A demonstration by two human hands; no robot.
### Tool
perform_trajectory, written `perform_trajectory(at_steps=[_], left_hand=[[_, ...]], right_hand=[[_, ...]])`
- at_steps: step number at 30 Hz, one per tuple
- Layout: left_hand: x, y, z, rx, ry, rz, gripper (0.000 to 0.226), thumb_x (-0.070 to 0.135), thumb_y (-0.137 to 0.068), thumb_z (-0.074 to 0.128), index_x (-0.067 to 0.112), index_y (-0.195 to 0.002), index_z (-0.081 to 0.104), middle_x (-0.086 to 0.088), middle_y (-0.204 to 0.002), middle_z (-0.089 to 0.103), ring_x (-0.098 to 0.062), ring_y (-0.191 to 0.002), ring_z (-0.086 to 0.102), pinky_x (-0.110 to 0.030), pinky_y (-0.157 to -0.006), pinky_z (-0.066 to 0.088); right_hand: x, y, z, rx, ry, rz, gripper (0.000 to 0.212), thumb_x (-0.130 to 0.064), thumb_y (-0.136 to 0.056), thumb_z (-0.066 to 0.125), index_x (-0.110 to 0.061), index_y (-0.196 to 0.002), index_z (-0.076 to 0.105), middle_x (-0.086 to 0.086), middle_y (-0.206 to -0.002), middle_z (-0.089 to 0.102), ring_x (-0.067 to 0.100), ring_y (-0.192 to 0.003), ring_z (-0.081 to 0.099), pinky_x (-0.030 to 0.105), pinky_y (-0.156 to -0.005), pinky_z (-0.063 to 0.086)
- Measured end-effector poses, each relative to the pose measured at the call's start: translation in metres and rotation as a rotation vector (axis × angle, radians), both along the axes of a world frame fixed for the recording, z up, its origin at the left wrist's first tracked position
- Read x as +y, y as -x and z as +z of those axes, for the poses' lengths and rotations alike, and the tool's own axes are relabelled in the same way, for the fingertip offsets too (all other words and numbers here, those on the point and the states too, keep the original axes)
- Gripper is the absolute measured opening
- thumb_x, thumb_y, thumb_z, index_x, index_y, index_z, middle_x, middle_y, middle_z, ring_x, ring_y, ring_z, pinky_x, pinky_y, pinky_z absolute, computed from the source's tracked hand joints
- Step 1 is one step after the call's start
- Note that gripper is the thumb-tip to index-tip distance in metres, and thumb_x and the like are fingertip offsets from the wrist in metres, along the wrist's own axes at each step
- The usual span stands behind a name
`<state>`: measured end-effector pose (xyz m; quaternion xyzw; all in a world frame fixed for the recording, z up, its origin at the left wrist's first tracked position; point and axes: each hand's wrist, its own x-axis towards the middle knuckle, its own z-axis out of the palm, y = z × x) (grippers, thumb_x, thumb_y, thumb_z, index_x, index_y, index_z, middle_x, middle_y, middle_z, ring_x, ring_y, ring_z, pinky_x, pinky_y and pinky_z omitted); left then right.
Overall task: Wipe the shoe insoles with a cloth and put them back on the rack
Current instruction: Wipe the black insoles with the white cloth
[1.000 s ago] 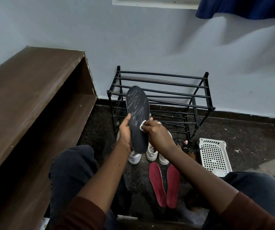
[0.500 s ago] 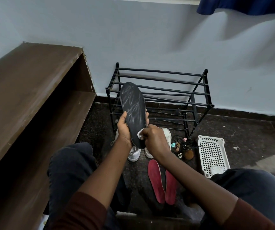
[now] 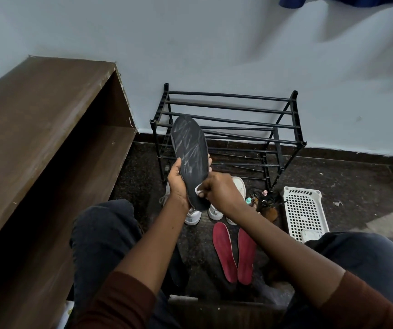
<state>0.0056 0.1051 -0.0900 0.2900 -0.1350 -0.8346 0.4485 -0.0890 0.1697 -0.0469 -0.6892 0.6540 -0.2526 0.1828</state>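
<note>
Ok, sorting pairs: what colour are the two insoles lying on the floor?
Both insoles are red, head view.

A brown wooden shelf unit (image 3: 48,119) is standing along the left against a pale blue painted wall (image 3: 214,43). A white perforated plastic basket (image 3: 304,210) is lying on the dark speckled floor (image 3: 356,181) on the right. A piece of dark blue fabric (image 3: 345,1) is hanging at the top edge.

In front of the rack (image 3: 228,129), the left hand (image 3: 179,184) grips a black insole (image 3: 190,157); the right hand (image 3: 221,191) presses a cloth (image 3: 199,189) against it.
</note>
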Motion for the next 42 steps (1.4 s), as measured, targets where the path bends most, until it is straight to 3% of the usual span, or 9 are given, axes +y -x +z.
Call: perform_trajectory(at_steps=[5,10,18,20,22,25,30,35,42], left_hand=[[0.002,0.004,0.004,-0.091,-0.006,-0.016,0.054,0.041,-0.096,0.033,-0.001,-0.108,0.064,-0.019,-0.104,0.066,-0.030,-0.092,0.065,-0.038,-0.085,0.054],[0.007,0.003,0.002,-0.202,0.005,-0.054,0.053,0.038,-0.097,0.035,0.007,-0.083,0.075,-0.012,-0.081,0.071,-0.024,-0.070,0.068,-0.028,-0.067,0.056],[0.011,-0.001,0.002,-0.162,-0.057,-0.046,0.050,0.040,-0.096,0.035,0.003,-0.105,0.067,-0.016,-0.102,0.069,-0.027,-0.089,0.068,-0.034,-0.087,0.052],[0.013,0.000,0.001,-0.147,-0.059,-0.068,0.057,0.043,-0.092,0.039,-0.001,-0.123,0.057,-0.023,-0.127,0.056,-0.034,-0.110,0.057,-0.042,-0.105,0.040],[0.014,0.001,0.001,-0.126,-0.079,-0.078,0.062,0.046,-0.091,0.038,-0.004,-0.120,0.060,-0.027,-0.129,0.051,-0.038,-0.115,0.050,-0.047,-0.111,0.031],[0.014,0.002,0.001,-0.071,-0.093,-0.075,0.065,0.046,-0.095,0.031,-0.002,-0.090,0.075,-0.024,-0.102,0.066,-0.036,-0.102,0.055,-0.047,-0.108,0.033],[0.013,0.000,0.006,-0.131,-0.070,-0.082,0.051,0.040,-0.097,0.034,0.001,-0.106,0.065,-0.018,-0.097,0.070,-0.031,-0.093,0.063,-0.041,-0.098,0.044],[0.017,0.003,0.011,-0.145,-0.043,-0.127,0.056,0.038,-0.099,0.032,0.006,-0.086,0.075,-0.012,-0.083,0.072,-0.024,-0.076,0.069,-0.030,-0.073,0.057],[0.016,0.003,0.010,-0.091,-0.058,-0.115,0.055,0.037,-0.098,0.032,0.003,-0.089,0.075,-0.013,-0.086,0.072,-0.024,-0.074,0.070,-0.030,-0.073,0.056]], right_hand=[[-0.007,0.007,-0.001,0.068,0.094,-0.025,0.012,0.012,-0.067,0.061,0.005,-0.068,0.071,0.023,-0.071,0.062,0.037,-0.066,0.062,0.039,-0.056,0.050],[-0.031,0.026,0.003,0.106,0.091,-0.138,0.013,-0.001,-0.082,0.060,0.004,-0.083,0.072,0.022,-0.084,0.061,0.037,-0.078,0.061,0.041,-0.067,0.050],[-0.006,0.014,-0.014,0.158,-0.003,0.015,0.019,-0.001,-0.086,0.053,0.002,-0.097,0.068,0.018,-0.102,0.055,0.034,-0.095,0.055,0.034,-0.083,0.045],[-0.001,0.012,-0.018,0.175,-0.062,0.116,0.021,0.006,-0.082,0.053,0.005,-0.099,0.066,0.019,-0.103,0.052,0.035,-0.096,0.054,0.038,-0.088,0.044],[0.004,0.011,-0.017,0.190,-0.076,0.164,0.018,0.002,-0.084,0.055,0.005,-0.095,0.068,0.020,-0.098,0.056,0.034,-0.090,0.057,0.040,-0.083,0.044],[0.008,0.010,-0.017,0.187,-0.034,0.112,0.014,-0.001,-0.081,0.058,0.006,-0.081,0.070,0.023,-0.083,0.059,0.036,-0.076,0.059,0.041,-0.069,0.046],[-0.005,0.009,-0.013,0.210,-0.034,0.025,0.011,0.002,-0.074,0.057,0.008,-0.073,0.067,0.025,-0.078,0.059,0.038,-0.072,0.059,0.041,-0.062,0.048],[-0.024,0.023,0.004,0.196,0.104,-0.122,0.011,0.001,-0.078,0.056,0.006,-0.076,0.066,0.023,-0.080,0.059,0.037,-0.072,0.059,0.033,-0.057,0.036],[-0.022,0.020,-0.007,0.169,0.029,-0.043,0.020,0.000,-0.081,0.057,0.000,-0.094,0.072,0.017,-0.100,0.063,0.035,-0.090,0.061,0.036,-0.077,0.050]])
